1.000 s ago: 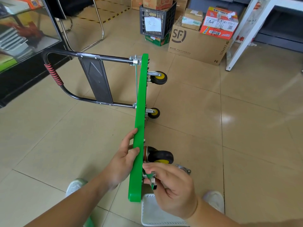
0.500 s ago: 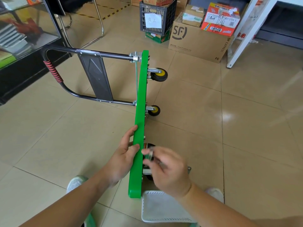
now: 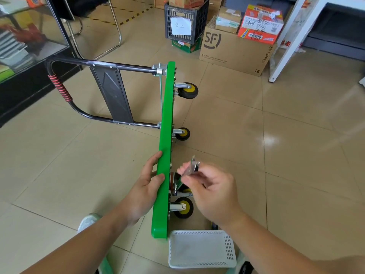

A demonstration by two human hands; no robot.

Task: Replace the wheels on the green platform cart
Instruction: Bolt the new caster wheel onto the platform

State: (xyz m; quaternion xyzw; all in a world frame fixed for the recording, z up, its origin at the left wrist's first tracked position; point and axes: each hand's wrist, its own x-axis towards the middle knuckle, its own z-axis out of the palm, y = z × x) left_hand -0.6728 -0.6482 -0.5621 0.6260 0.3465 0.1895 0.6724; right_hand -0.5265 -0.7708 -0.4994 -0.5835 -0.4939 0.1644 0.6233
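The green platform cart stands on its long edge in the middle of the tiled floor, near end just beside a white plastic basket. There's wide open floor to the right. To the left the black handle with its red-wound grip juts out flat and nearly reaches a glass cabinet. Beyond the far end, well apart, sit an SF cardboard box, a black crate and a white table leg.

The deck's underside faces right, showing black casters with yellow hubs. There's the far wheel, the middle wheel and the near wheel, plus one more caster half hidden behind the fingers.

The left hand grips the cart's upper edge, thumb on top and fingers on the deck face. The right hand is just off the underside, fingers curled and pinching a small silver-and-green tool. It's too blurred to tell what kind of tool.
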